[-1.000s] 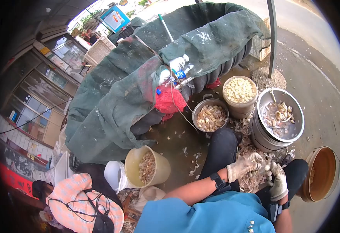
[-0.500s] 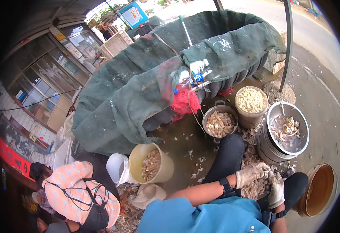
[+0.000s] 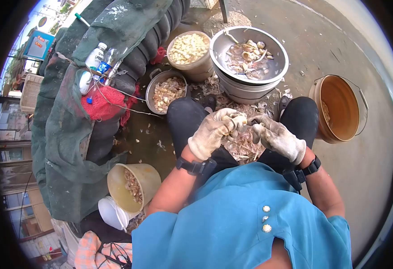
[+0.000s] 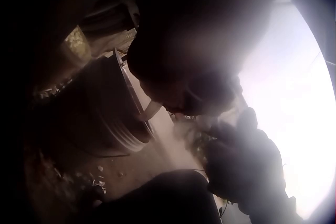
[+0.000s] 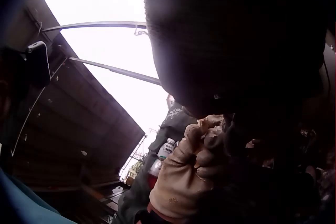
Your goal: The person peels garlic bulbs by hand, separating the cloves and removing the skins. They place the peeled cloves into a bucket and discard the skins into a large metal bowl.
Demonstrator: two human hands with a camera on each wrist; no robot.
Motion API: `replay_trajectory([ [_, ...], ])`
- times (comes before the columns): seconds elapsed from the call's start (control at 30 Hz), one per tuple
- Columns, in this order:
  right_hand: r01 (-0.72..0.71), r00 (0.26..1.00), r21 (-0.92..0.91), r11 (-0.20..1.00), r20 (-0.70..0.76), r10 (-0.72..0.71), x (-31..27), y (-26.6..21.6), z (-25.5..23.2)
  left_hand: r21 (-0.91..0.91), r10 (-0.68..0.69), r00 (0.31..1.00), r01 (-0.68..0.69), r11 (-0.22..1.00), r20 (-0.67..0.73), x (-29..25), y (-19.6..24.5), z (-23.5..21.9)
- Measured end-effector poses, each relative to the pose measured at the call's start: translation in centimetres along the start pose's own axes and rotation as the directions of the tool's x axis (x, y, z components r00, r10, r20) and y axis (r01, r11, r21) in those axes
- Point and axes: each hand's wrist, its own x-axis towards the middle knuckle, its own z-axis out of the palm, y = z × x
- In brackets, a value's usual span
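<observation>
L hand (image 3: 211, 133) curled, pinching a pale clove (image 3: 238, 120) on wearer's side of steel basin (image 3: 277, 50) — R hand (image 3: 281, 140) alongside, fingers bent, hold unclear — so prob. best keep L pinch steady but light, w/o bruising it.

Left hand (image 3: 211, 134) is gripping a small pale piece (image 3: 235, 120); its fingers are partly covering it and it is showing too small to identify. Right hand (image 3: 279, 139) is hiding whatever may be in its curled fingers. Head view's bottom edge is cutting off the plaid shirt (image 3: 88, 250); the top edge is cropping the green cover (image 3: 64, 143). Cream bucket (image 3: 149, 181) is partly blocking the white bucket (image 3: 111, 214). Blue sign (image 3: 39, 45) is showing lettering too small to read. Shadow and glare are obscuring finger detail in left wrist view; a dark shape is blocking much of right wrist view.
</observation>
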Motion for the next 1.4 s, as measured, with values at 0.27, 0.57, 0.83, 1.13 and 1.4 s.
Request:
replay_trajectory([
  [0.27, 0.064, 0.998, -0.082, 0.995, 0.002, -0.064, 0.0, 0.2, 0.0, 0.246, 0.005, 0.999, -0.017, 0.969, 0.047, -0.1, 0.4, 0.3],
  [0.57, 0.060, 0.998, -0.060, 0.996, 0.003, -0.060, 0.2, -0.3, 0.3, 0.278, 0.010, 0.997, -0.030, 0.960, 0.073, 0.0, 0.5, 0.1],
  [0.83, 0.034, 0.999, -0.046, 0.998, 0.008, -0.033, 0.6, 0.9, 0.5, 0.300, 0.007, 0.995, -0.037, 0.953, 0.101, 0.3, 0.5, 0.1],
  [1.13, 0.073, 0.996, 0.062, 0.995, 0.043, -0.075, 0.8, 1.5, 0.3, 0.191, -0.062, 0.995, 0.047, 0.981, 0.073, 0.5, 0.2, -0.1],
  [1.4, -0.024, 0.986, 0.344, 0.939, 0.162, -0.034, 0.8, 0.7, 0.5, -0.245, -0.065, 0.996, 0.078, 0.966, 0.059, 0.7, -1.9, 0.1],
])
